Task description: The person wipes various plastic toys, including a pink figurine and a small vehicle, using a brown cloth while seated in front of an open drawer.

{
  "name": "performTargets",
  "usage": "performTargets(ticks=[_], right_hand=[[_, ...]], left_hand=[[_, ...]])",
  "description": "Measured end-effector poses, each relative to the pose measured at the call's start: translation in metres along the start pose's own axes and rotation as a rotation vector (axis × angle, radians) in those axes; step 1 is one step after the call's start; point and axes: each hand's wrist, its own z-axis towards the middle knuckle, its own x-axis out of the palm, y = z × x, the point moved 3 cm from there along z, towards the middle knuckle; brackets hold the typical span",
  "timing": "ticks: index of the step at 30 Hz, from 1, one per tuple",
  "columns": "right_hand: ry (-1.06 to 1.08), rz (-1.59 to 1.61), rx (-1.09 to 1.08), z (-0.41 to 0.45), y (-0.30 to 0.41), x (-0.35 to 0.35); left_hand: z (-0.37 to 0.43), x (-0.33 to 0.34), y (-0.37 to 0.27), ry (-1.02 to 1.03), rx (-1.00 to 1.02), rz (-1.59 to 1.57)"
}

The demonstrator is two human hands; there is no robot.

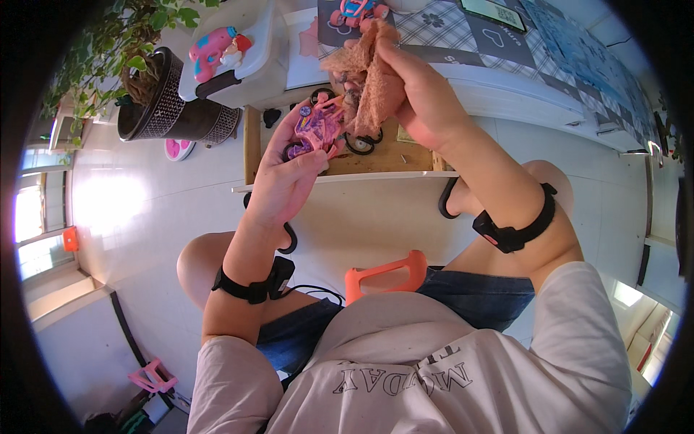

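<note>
My left hand (295,168) holds a pink and purple toy motorcycle (319,127) with dark wheels over an open wooden drawer (374,165). Just to the right, a tan terry cloth (371,87) is bunched in my right hand (415,92), spread over its fingers. The cloth's left edge is close to the toy; whether they touch I cannot tell. Beneath the hands, a black cable or loop (364,145) lies in the drawer. Another toy vehicle, pink and blue (358,12), stands on the patterned tabletop beyond the cloth.
A translucent plastic bin (260,65) at upper left holds a pink and blue toy gun (209,53) and a small figurine (234,51). Left of it stands a potted plant (149,103). A patterned tablecloth (434,27) carries a phone or tablet (494,13). The drawer front (347,179) faces my knees.
</note>
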Motion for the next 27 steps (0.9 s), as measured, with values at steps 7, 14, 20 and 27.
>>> performTargets(ticks=[7, 14, 20, 27], right_hand=[[0.463, -1.206, -0.666, -0.014, -0.017, 0.026], [0.39, -1.121, -0.551, -0.013, -0.022, 0.018], [0.387, -1.167, -0.513, -0.012, -0.012, 0.019], [0.295, -0.928, -0.243, -0.006, -0.022, 0.011]], left_hand=[[-0.002, -0.005, 0.013, 0.034, -0.145, 0.006], [-0.002, 0.002, 0.011, 0.101, -0.135, 0.008], [-0.004, -0.002, 0.017, 0.095, -0.139, 0.07], [-0.007, -0.007, 0.013, 0.017, -0.207, 0.052]])
